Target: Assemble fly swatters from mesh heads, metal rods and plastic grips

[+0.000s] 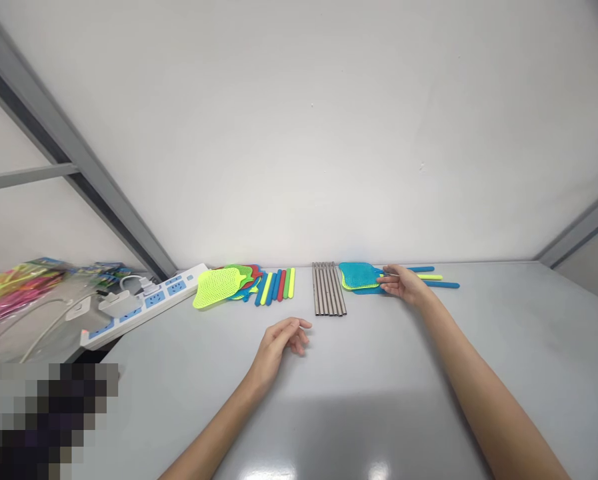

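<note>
My right hand (401,283) has its fingers round the neck of a blue fly swatter (361,275), which lies on top of a small pile by the wall. Under it show a yellow swatter and another blue one, their handles (441,285) pointing right. My left hand (283,337) hovers over the table, fingers loosely curled and apart, holding nothing. Just beyond it lies a row of metal tubes (329,290). Further left are several coloured handle grips (279,287) in a row, and a stack of loose swatter heads (219,285), yellow on top.
A white power strip (151,303) with plugs and cables runs along the table's left side. Bagged colourful items (23,287) lie beyond it. A white wall (309,133) closes off the back of the grey table (379,373), and grey metal frame posts stand on both sides.
</note>
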